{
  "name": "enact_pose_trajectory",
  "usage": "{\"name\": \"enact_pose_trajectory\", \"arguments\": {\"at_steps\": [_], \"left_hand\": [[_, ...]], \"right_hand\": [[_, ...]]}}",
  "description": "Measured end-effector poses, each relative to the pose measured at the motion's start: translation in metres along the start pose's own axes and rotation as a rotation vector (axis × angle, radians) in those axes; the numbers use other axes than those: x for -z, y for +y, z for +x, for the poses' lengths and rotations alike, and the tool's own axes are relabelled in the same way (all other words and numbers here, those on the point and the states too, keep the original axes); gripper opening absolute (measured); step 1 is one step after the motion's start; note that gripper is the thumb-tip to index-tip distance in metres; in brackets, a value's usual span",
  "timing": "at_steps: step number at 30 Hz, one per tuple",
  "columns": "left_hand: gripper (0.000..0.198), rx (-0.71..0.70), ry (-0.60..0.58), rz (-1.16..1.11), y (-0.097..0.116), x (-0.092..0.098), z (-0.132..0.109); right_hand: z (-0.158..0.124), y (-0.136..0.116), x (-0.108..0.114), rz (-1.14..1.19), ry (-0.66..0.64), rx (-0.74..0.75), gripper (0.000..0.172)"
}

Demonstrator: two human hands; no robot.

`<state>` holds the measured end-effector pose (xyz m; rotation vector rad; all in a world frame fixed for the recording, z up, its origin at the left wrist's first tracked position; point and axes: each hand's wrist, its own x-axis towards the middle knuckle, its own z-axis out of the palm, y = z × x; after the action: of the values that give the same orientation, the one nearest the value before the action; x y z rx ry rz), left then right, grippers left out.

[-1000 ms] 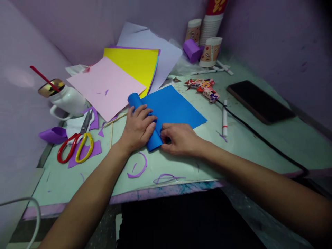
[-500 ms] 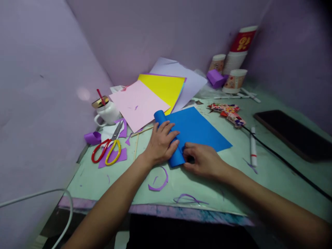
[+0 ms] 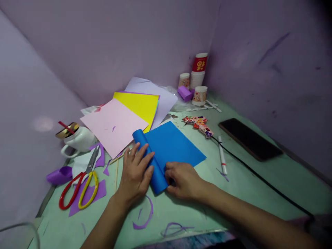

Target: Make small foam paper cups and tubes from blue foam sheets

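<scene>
A sheet of blue paper [image 3: 173,143] lies on the table, its left side rolled into a tube [image 3: 153,164]. My left hand [image 3: 136,173] rests along the tube's left side, fingers spread, with the fingertips and thumb touching it. Close to the tube's lower right, my right hand [image 3: 184,181] is curled, thumb and forefinger pinched at the paper beside the roll; the exact grip is partly hidden. Red-and-yellow-handled scissors [image 3: 86,174] lie left of my hands on purple paper scraps [image 3: 100,193]. Thin wooden sticks [image 3: 116,174] lie beside my left hand.
Pink paper [image 3: 114,126] and yellow paper [image 3: 140,103] lie behind. A white mug [image 3: 80,140] stands left. Paper cups [image 3: 199,95] stand at the back. A patterned glue gun [image 3: 198,123] with a black cord, a white marker [image 3: 222,155] and a phone [image 3: 249,138] lie right.
The camera view has shifted, so the scene sits lower and further left. My left fingers have drawn back from over the tube to its left side. My right hand stays at the roll.
</scene>
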<state>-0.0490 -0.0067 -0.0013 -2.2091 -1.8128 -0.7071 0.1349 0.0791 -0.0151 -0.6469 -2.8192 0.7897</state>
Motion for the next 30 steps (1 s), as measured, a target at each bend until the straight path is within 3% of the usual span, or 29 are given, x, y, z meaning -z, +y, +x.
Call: {"name": "enact_pose_trajectory", "arguments": {"at_steps": [3,6,17,23,25,30], "left_hand": [[0.036,-0.054,-0.137,0.023,0.008,-0.007,0.002],[0.034,-0.05,-0.201,0.025,0.011,-0.013,0.002],[0.033,-0.095,-0.207,0.087,0.004,-0.02,-0.002],[0.037,-0.094,-0.262,0.046,0.001,-0.018,-0.003],[0.041,-0.088,-0.272,0.024,-0.002,-0.017,-0.004],[0.059,-0.057,-0.314,-0.04,-0.006,-0.018,-0.006]], "right_hand": [[0.0,0.002,0.0,-0.006,-0.006,0.014,0.016],[0.0,0.003,0.002,0.007,-0.026,0.025,0.017],[-0.001,0.005,0.013,0.088,-0.092,0.042,0.015],[-0.008,0.009,0.035,0.184,-0.189,-0.007,0.006],[-0.017,0.012,0.045,0.207,-0.127,-0.085,0.005],[-0.049,0.024,0.065,0.321,0.19,-0.249,0.014]]}}
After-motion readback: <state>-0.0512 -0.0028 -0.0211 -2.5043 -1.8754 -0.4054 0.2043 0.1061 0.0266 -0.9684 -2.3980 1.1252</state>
